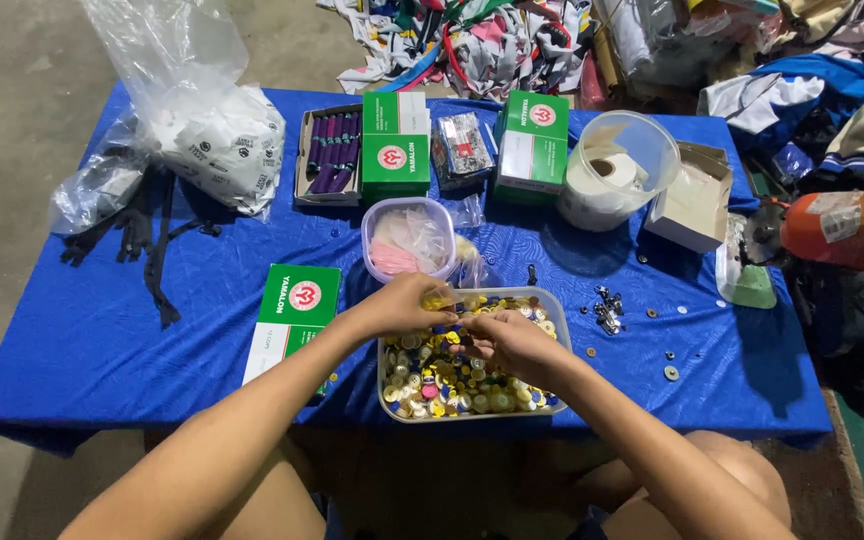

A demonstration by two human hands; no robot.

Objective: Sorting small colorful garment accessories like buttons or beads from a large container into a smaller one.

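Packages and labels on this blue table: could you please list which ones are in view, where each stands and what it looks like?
Flat box: left of the button tub, green and white, round red mark.
Upright box: back centre, green and white.
Second upright box: right of it, same colours.
Open tray box: back left, purple spools.
Open cardboard box: back right, brown and white.
Clear bag: far left, white pieces inside.

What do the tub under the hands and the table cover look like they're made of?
The tub looks like clear, slightly cloudy plastic: the buttons show through its wall. The table cover looks like thin glossy blue plastic sheet or coated fabric, shiny and wrinkled; which one is unclear.
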